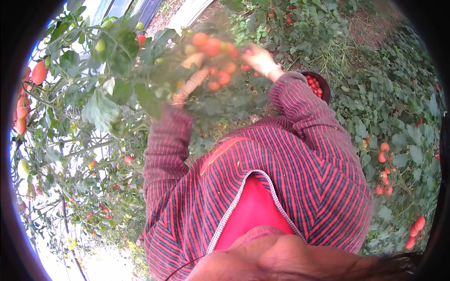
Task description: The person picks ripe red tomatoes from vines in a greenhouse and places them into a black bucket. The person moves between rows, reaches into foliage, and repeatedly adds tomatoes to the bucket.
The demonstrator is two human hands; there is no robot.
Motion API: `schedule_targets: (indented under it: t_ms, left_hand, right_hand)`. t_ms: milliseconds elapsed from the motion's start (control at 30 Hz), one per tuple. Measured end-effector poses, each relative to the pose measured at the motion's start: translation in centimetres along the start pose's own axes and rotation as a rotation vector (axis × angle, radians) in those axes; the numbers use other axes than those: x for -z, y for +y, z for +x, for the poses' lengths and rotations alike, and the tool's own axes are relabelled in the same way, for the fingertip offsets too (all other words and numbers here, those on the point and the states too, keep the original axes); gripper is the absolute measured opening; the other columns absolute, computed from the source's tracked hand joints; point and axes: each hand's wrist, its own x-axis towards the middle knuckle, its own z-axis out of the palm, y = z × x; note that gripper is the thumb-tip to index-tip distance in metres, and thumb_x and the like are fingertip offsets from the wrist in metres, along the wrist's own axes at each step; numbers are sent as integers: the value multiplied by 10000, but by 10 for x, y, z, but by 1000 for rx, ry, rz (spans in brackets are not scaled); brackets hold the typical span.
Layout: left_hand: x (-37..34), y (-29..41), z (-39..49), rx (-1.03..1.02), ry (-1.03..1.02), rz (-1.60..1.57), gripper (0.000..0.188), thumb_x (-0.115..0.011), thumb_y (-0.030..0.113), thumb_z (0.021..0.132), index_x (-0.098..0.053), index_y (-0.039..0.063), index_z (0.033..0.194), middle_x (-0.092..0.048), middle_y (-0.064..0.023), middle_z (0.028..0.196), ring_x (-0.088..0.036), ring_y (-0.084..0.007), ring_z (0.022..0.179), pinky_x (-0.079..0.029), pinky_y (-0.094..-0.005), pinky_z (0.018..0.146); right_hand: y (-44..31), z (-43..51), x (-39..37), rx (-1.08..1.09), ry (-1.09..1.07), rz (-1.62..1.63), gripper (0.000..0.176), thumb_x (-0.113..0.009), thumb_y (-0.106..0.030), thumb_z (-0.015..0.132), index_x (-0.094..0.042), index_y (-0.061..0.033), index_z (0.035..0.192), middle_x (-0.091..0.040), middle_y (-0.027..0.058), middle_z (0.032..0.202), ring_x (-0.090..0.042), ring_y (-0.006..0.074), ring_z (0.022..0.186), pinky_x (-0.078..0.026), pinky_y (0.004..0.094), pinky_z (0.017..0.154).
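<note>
Ahead of me hangs a cluster of orange-red tomatoes point(212, 47), blurred and close to the camera. My left hand point(192, 61) is just left of and under this cluster, partly hidden by leaves and blur; what its fingers hold cannot be made out. To the right of the cluster is my right hand point(261, 60), its fingers bent around a small red tomato point(249, 52). More red tomatoes point(223, 77) hang below, between the two hands. A dark bucket point(326, 86) with many small red tomatoes point(313, 85) stands beside my right forearm, which partly covers it.
Tall tomato plants point(102, 109) crowd my left side, with ripe tomatoes point(39, 73) at the far left. Low foliage point(372, 98) spreads on the right, bearing tomato trusses point(384, 175). A pale strip point(190, 14) and bare soil point(369, 28) lie farther ahead.
</note>
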Motion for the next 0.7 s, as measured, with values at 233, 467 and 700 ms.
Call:
schedule_targets:
  t_ms: [233,467,700]
  left_hand:
    - [-1,-25,-3,-63,97,99,239,-617,133,926,-655,85,1157,-680,-96,1016,-647,-226,958,-493,-377,852]
    - [6,-35,-12,-51,69,101,196,-626,129,931,-642,73,1118,-675,-98,997,-646,-226,946,-492,-371,849]
    - [13,12,-19,-7,51,159,161,-642,107,933,-647,68,1088,-674,-94,975,-652,-211,904,-503,-362,806]
  right_hand:
    - [223,10,45,15,298,-476,390,-480,-340,950,-626,-36,1146,-701,232,1098,-693,333,1030,-560,433,867]
    - [242,9,37,51,249,-311,413,-534,-338,917,-679,-63,1189,-676,238,1182,-633,385,1155,-487,447,1002]
    - [93,62,-28,13,70,226,428,-634,-291,889,-637,-6,1207,-718,158,1066,-730,269,799,-563,388,774]
